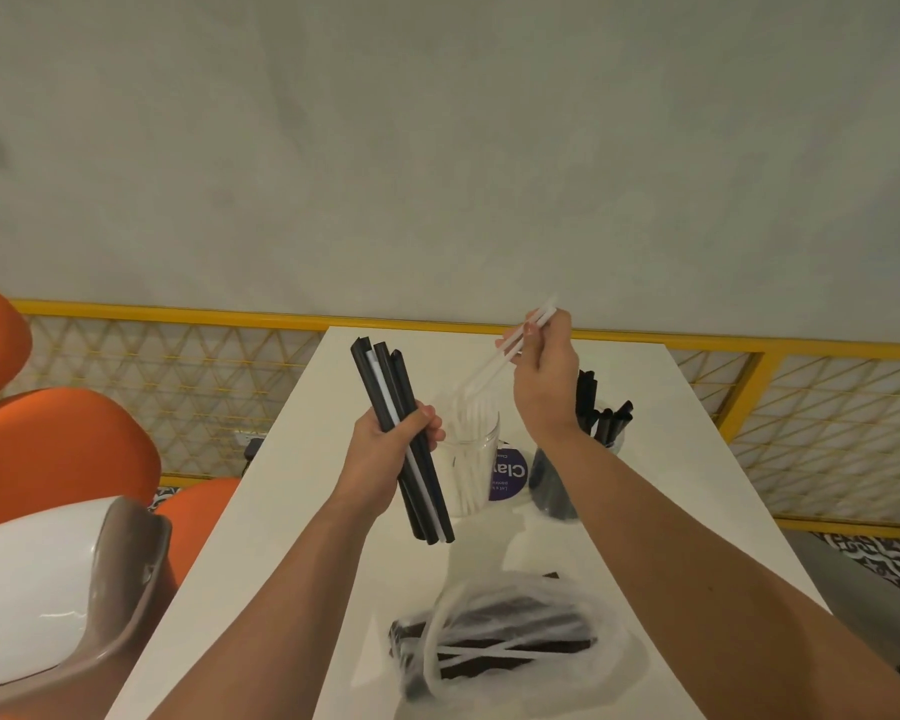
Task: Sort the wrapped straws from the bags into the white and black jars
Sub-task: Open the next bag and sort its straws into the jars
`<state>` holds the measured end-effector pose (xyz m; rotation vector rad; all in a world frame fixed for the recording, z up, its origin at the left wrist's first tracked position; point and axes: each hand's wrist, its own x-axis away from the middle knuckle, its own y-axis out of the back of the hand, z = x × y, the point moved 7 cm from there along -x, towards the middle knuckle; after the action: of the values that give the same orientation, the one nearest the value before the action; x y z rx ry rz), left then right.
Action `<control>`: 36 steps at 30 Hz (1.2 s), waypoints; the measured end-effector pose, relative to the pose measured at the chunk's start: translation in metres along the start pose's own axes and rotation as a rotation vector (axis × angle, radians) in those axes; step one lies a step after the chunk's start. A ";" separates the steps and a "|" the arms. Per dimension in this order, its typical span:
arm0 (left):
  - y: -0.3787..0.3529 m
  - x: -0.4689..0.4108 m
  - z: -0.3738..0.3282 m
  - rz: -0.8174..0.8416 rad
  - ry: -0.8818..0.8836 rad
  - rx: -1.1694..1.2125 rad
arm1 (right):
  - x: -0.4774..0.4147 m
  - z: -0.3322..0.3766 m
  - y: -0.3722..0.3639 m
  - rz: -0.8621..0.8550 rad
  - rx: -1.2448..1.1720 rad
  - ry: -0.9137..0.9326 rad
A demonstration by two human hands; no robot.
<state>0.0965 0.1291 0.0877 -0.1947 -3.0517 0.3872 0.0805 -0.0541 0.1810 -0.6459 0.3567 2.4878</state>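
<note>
My left hand (385, 462) grips a bundle of black wrapped straws (393, 402) with one white straw among them, held upright above the white table (697, 459). My right hand (546, 376) pinches a white straw (494, 366) slanting down into the clear jar of white straws (468, 459). To the right, partly hidden behind my right wrist, the jar of black straws (601, 423) stands. Near the front edge lies a clear plastic bag (494, 641) holding black and white straws.
A purple round label (510, 475) lies between the jars. Orange chairs (58, 449) and a white and brown chair (48, 589) stand to the left of the table. A yellow-framed lattice panel (827, 423) runs behind the table under a grey wall.
</note>
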 end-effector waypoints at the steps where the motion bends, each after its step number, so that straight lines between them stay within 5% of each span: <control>1: 0.002 0.000 0.001 -0.003 0.000 0.002 | -0.001 0.003 0.002 -0.014 -0.007 0.016; 10: 0.001 0.000 -0.002 0.003 -0.007 0.018 | -0.003 0.016 0.000 0.056 0.091 0.130; 20: -0.014 0.008 -0.005 0.077 -0.010 0.041 | 0.023 -0.054 -0.043 0.506 0.656 -0.086; 24: -0.020 0.010 -0.006 0.117 0.015 0.057 | 0.021 -0.012 -0.039 0.414 0.479 0.050; 30: -0.037 0.012 -0.004 0.183 0.047 0.032 | 0.038 0.004 -0.050 0.694 0.166 -0.270; 36: -0.041 0.018 0.002 0.216 0.096 0.073 | 0.038 0.003 -0.045 0.732 0.176 -0.312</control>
<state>0.0740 0.0912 0.0969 -0.5251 -2.9244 0.4860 0.0764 0.0007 0.1586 -0.0319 0.7900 3.1238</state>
